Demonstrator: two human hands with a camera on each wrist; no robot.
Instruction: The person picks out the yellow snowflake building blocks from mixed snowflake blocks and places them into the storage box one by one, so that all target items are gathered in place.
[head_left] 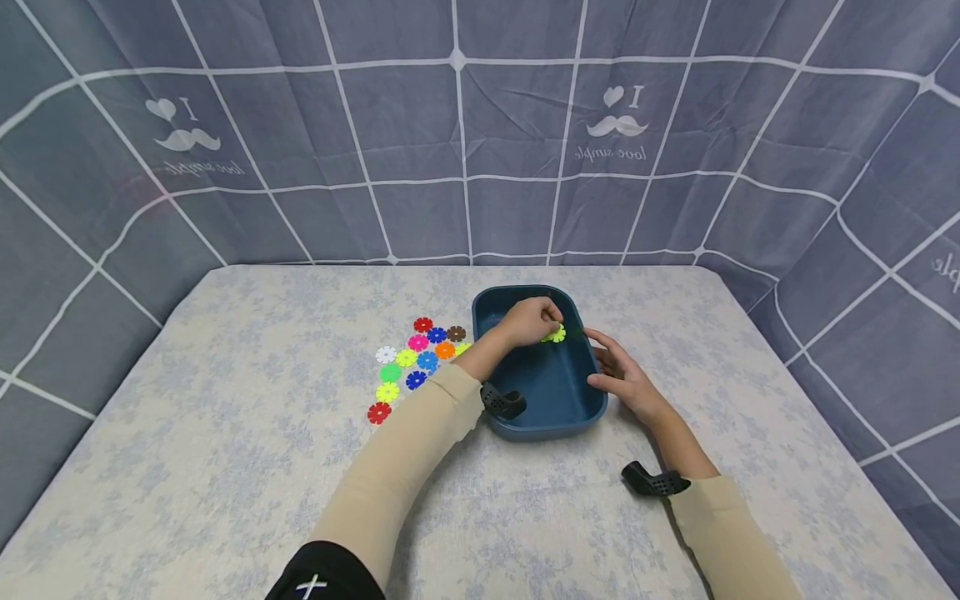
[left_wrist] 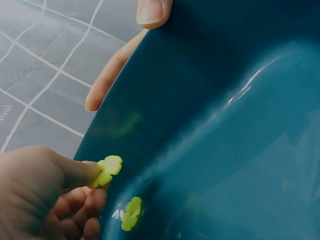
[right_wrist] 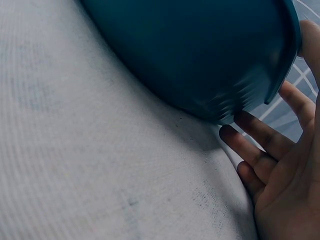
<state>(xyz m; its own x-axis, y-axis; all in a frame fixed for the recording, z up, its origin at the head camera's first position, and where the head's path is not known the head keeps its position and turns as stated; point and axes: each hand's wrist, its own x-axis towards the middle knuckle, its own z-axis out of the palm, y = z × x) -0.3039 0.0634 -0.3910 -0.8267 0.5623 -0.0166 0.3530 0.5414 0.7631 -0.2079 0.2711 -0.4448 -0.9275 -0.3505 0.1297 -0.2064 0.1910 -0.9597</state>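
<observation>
My left hand [head_left: 529,322] reaches over the dark blue tub [head_left: 551,400], pinching a yellow-green flower-shaped plastic disc [left_wrist: 111,167] between thumb and fingers. Just below it, in the left wrist view, a second yellow-green flower-shaped disc [left_wrist: 131,214] shows against the tub's inside. At the tub's right side is my right hand [head_left: 622,373]; its thumb [left_wrist: 151,12] rests at the rim, while its spread, fairly straight fingers [right_wrist: 270,139] touch the outer wall. Several flower-shaped discs [head_left: 427,361] in red, white, green, blue, pink, orange, brown and yellow lie left of the tub, some hidden by my left forearm.
A pale, blue-mottled cloth covers the table [head_left: 247,433]. Grey-blue curtains [head_left: 405,142] with white grid lines hang behind it and at both sides. A black strap with a camera mount [head_left: 652,481] sits on each wrist.
</observation>
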